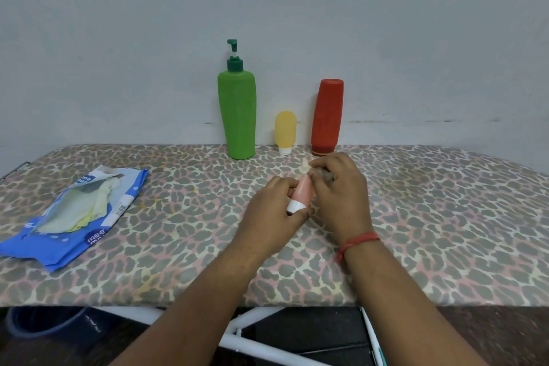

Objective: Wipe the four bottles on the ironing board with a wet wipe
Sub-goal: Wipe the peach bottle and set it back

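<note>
We hold a small pink bottle (302,192) with a white cap just above the middle of the ironing board (445,217), its cap end pointing toward the near edge. Our left hand (271,214) grips the bottle low, fingers curled around the cap end. Our right hand (341,196) is closed on a wet wipe (305,167), pressing it against the upper part of the bottle; a pale tip of the wipe pokes out above the fingers. A red thread band (356,242) sits on the right wrist.

Along the far edge, against the wall, three bottles stand in a row: a tall green pump bottle (237,116), a small yellow bottle (285,131) resting on its white cap, and a red bottle (327,116), also cap down. The yellow one stands between the other two, apart from both.

Toward the left end of the board lies a blue wipes pack (74,217), opened, with pale wipes showing inside. The board's cover has a leopard-spot print.
</note>
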